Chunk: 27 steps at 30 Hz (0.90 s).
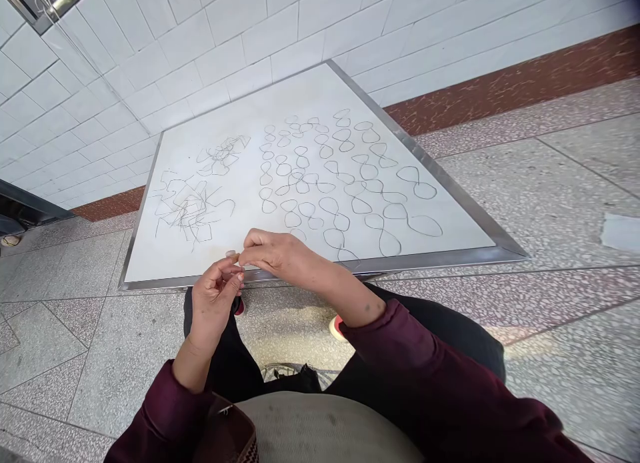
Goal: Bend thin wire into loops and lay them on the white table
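In front of the near edge of a white board with a metal rim (pixel 430 257), my two hands meet at the fingertips. My left hand (pixel 216 296) is closed in a pinch, thumb against forefinger. Just above and to its right, my right hand (pixel 277 253) pinches too, its fingertips almost touching the left ones. Whatever lies between them is too small and hidden to name. Thin dark wires bent into figure-eight loops (pixel 370 186) cover the board's right half. Loose, bent wire pieces (pixel 193 206) lie tangled at the left, with a smaller tangle (pixel 225 153) behind.
A white tiled wall (pixel 210 56) stands behind the board, with a brown-red skirting strip (pixel 525 83) at its foot. Speckled stone floor (pixel 560 316) surrounds the board. My dark-trousered knees are under its near edge. A white sheet (pixel 620 233) lies at far right.
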### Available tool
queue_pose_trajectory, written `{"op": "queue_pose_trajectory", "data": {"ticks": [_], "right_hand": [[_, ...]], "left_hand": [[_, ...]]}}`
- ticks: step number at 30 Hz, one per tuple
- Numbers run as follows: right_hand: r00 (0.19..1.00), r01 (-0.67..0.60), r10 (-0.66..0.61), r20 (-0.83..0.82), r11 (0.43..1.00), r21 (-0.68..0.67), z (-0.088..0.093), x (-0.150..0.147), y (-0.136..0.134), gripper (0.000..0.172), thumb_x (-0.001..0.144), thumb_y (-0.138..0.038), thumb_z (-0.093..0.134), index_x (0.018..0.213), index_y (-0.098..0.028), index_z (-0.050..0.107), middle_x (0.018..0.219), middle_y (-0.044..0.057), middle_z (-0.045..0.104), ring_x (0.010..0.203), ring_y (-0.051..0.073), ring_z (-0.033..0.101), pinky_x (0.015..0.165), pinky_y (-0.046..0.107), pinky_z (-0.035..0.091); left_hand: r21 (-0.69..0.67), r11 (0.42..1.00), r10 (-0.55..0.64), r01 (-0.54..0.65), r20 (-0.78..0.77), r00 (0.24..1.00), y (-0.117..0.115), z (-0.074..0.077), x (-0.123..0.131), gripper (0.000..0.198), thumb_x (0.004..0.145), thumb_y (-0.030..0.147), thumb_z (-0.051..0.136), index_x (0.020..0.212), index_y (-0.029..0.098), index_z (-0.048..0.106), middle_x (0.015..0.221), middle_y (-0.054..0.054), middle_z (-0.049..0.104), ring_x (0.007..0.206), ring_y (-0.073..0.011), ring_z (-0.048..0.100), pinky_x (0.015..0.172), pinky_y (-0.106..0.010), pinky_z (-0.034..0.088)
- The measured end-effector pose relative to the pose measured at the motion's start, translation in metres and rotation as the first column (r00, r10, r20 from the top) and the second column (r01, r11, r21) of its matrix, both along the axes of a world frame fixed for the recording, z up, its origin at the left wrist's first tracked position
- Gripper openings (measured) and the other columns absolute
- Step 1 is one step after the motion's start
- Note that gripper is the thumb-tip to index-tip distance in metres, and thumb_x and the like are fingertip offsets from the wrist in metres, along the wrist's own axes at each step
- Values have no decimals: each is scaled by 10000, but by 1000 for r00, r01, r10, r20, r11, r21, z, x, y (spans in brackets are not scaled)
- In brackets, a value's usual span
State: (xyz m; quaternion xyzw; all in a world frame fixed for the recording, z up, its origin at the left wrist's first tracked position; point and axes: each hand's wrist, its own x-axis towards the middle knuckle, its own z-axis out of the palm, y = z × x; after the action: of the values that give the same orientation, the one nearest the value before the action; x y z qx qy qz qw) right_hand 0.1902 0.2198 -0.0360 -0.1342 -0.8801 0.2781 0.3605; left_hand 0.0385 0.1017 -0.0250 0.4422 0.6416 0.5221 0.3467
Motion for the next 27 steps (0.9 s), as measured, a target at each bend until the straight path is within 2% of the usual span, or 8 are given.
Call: {"op": "queue_pose_trajectory", "data": {"ticks": [3, 7, 12, 14, 19, 27], "right_hand": [[1000, -10, 10, -5, 1000, -7, -1, -1, 0, 214, 971, -181, 524, 839, -199, 691, 872, 3, 588, 668, 77, 521, 549, 188, 358], [1000, -26, 25, -7, 999, -40, -2, -1, 1, 177, 982, -201, 525, 936, -206, 695, 941, 21, 616, 726, 89, 564, 614, 198, 413], [1000, -5, 5, 9, 1000, 11, -2, -1, 2, 225, 977, -207, 522, 836, -205, 696, 867, 9, 608, 691, 95, 541, 568, 207, 378], [1000, -3, 2, 20, 1000, 17, -2, -1, 2, 229, 978, -203, 522, 826, -201, 694, 857, 8, 606, 693, 97, 542, 564, 208, 376], [999, 22, -21, 30, 999, -28, -1, -2, 2, 162, 986, -208, 528, 972, -193, 688, 949, 33, 639, 732, 104, 581, 636, 222, 436], [996, 79, -78, 35, 996, -40, -1, -8, -4, 163, 976, -152, 509, 931, -159, 666, 903, 23, 612, 612, 74, 503, 579, 213, 400]], "left_hand": [[-7, 1000, 30, -30, 1, 1000, 0, -1, 1, 298, 822, 267, 718, 1118, 232, 699, 923, -20, 706, 688, -102, 625, 603, -222, 567], [-1, 1000, 31, -31, 48, 998, 0, 0, 2, 390, 813, 269, 734, 1197, 244, 668, 818, 12, 671, 703, -106, 641, 610, -215, 566], [-39, 999, -14, 21, 172, 985, 1, -2, 0, 454, 804, 297, 752, 1242, 246, 642, 841, 6, 687, 751, -143, 706, 606, -232, 572], [-40, 999, -8, 15, 176, 984, 2, -3, 0, 444, 795, 293, 763, 1222, 241, 654, 836, 5, 689, 749, -143, 707, 606, -231, 571], [-6, 999, 40, -40, 170, 985, 3, -3, 2, 447, 800, 287, 758, 1231, 248, 650, 794, 22, 667, 724, -118, 679, 613, -216, 562], [-22, 999, 28, -24, 168, 985, 3, -2, 2, 556, 794, 277, 757, 1321, 239, 583, 753, 29, 655, 691, -126, 667, 655, -253, 574]]}}
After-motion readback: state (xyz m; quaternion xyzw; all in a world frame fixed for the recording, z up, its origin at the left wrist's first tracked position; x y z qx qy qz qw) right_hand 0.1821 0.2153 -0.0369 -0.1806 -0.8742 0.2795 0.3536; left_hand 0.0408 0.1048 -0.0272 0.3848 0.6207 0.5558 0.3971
